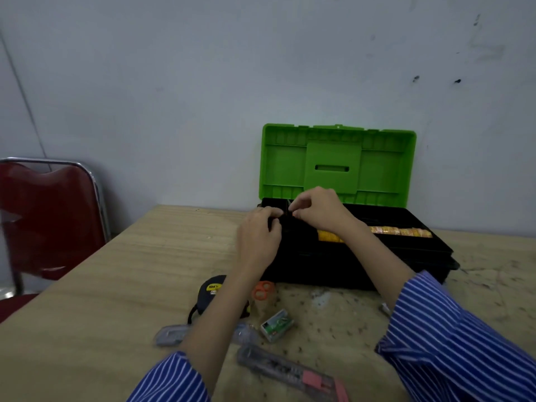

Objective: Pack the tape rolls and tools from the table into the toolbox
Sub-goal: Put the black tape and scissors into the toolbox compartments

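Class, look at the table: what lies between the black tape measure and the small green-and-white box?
In the head view, orange-handled scissors lie between the tape measure and the box, with the left forearm crossing above that stretch.

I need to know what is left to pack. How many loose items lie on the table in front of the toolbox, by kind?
Tape measure: 1
Orange-handled scissors: 1
Small green and white box: 1
Utility knife with pink slider: 1
Grey case, partly hidden by the forearm: 1
Total: 5
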